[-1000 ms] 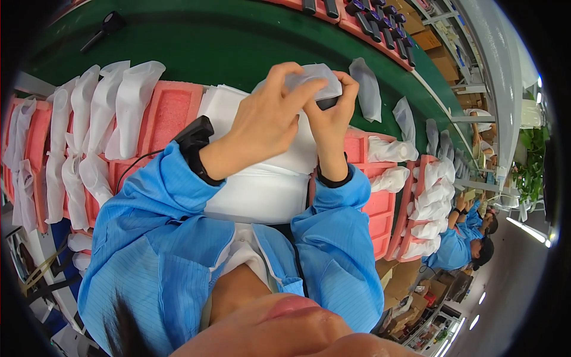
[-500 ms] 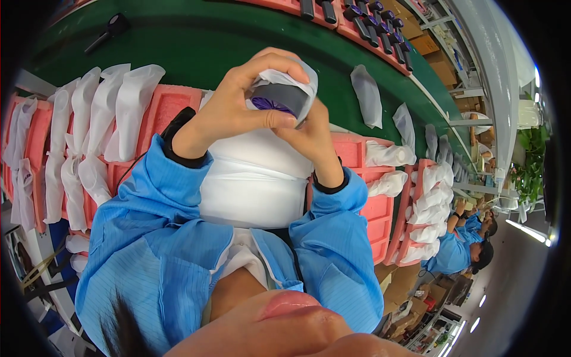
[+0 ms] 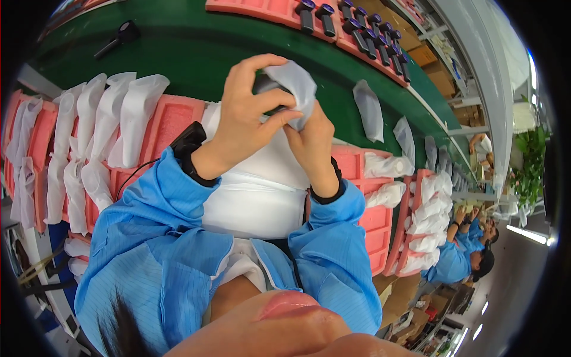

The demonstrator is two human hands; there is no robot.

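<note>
Over the near edge of the green table, both hands hold a hair dryer with a dark grey body [image 3: 259,83], partly covered by a translucent white bag [image 3: 297,83]. My left hand [image 3: 247,110] curls around its left side, thumb and fingertips pinching the bag's edge. From the right and below, my right hand [image 3: 312,140] grips the bagged dryer, its fingers partly hidden behind the bag. Most of the dryer is out of sight. White fabric [image 3: 253,199] lies across my lap below the hands.
Pink foam trays [image 3: 172,128] with white-bagged items stand at left, and more trays [image 3: 351,163] at right. An unwrapped dryer [image 3: 119,38] lies far left on the green table [image 3: 196,47]. Dark dryers [image 3: 369,38] fill a far tray. Bagged pieces [image 3: 369,110] lie right; co-workers [image 3: 458,256] sit beyond.
The dryer has been turned, so its purple end no longer shows. My left fingers have shifted from spanning its top to pinching the bag's edge.
</note>
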